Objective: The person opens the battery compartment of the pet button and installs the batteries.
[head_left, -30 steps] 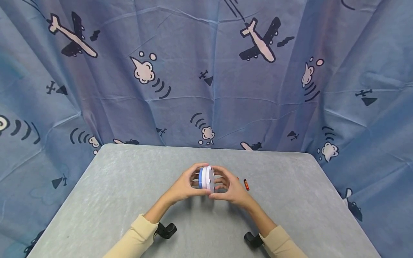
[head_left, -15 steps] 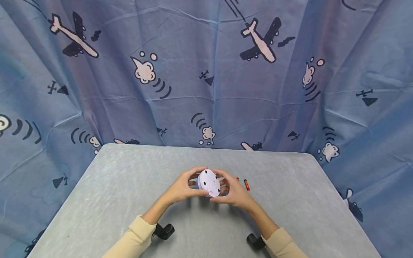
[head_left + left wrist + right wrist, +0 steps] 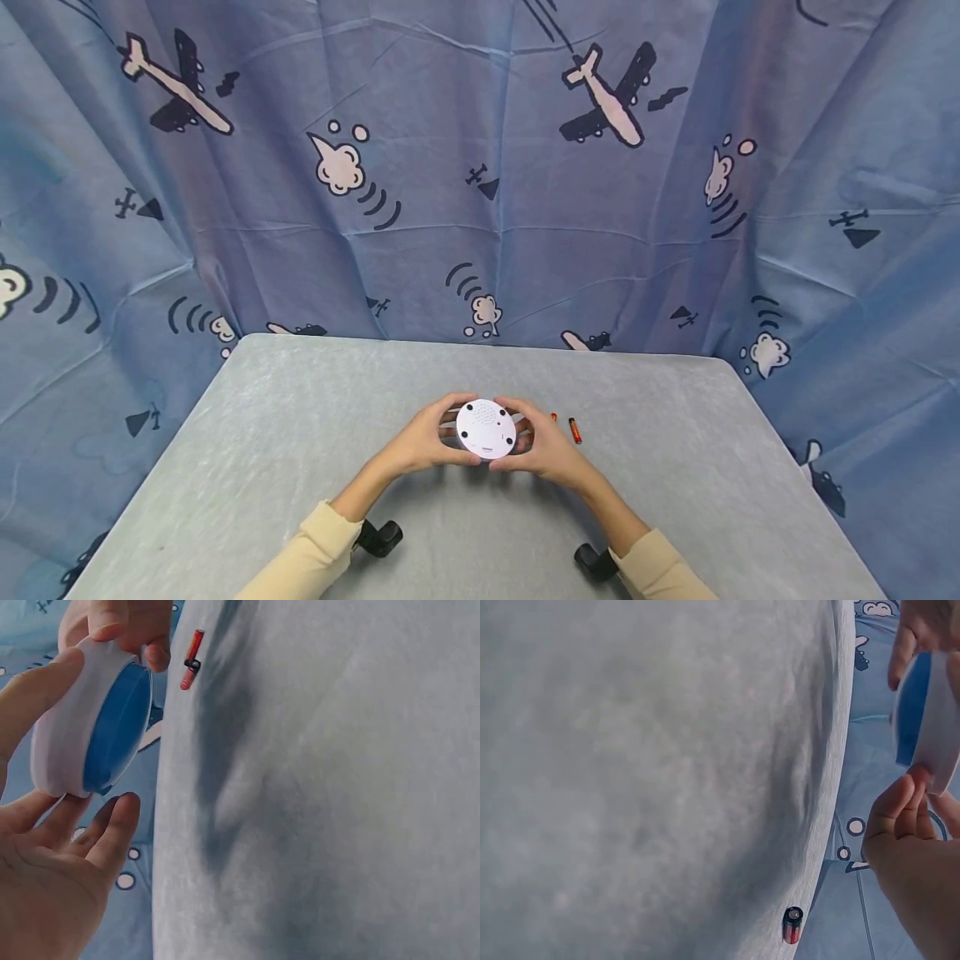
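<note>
Both hands hold a round white device [image 3: 486,429] up over the table. Its flat white face, with dark round feet and a patch of small holes, is toward the head camera. A blue side [image 3: 120,727] shows in the left wrist view. My left hand [image 3: 427,435] grips the left edge between thumb and fingers. On the opposite edge, my right hand [image 3: 549,450] does the same, with its thumb low on the rim. Red batteries lie beyond the right hand, one battery [image 3: 575,430] in plain sight and another [image 3: 553,416] partly hidden by that hand.
A pale grey cloth-like surface covers the table [image 3: 360,392]. Behind it hangs a blue curtain [image 3: 420,167] printed with planes and clouds. Black wrist mounts [image 3: 380,538] sit below the forearms, near the cream sleeves [image 3: 307,546].
The device has turned from edge-on to show its white footed face fully to the head camera. Both hands have kept hold of it and dipped slightly.
</note>
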Available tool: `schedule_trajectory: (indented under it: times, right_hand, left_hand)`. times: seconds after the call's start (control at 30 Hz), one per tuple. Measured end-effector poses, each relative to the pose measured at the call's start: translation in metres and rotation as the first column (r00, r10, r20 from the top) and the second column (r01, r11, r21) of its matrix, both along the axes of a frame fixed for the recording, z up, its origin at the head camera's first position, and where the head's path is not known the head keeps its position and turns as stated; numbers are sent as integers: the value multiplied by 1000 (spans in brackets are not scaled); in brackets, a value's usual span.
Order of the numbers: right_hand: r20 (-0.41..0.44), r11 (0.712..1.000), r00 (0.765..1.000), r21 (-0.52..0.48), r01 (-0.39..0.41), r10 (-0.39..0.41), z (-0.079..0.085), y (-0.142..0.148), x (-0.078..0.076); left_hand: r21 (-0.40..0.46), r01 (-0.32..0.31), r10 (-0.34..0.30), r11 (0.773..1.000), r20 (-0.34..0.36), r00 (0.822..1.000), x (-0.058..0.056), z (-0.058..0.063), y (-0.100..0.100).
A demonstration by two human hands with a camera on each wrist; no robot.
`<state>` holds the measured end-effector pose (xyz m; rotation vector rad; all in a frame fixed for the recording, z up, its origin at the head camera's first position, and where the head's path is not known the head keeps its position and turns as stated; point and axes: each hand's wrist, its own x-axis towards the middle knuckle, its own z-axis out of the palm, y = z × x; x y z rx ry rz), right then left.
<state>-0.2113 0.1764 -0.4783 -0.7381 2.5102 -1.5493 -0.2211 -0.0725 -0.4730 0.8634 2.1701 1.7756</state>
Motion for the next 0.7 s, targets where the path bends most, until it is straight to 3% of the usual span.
schedule_trajectory:
  times: [0.2,0.53,0.7]
  right_hand:
    - [20,999,1000,41,-4,4,1,-3,-1]
    - [66,995,993,-40,-94,96,-13,-2,-9]
    - [98,996,991,-34,-85,88,-17,-5,-12]
  left_hand:
    - [-41,-26,25,999,-13,1000,-3,-7,-3]
    - [-63,-56,57,996,0,998,-8,-21,-6]
    - [-61,-75,75,995,-11,997,-8,-24,-8]
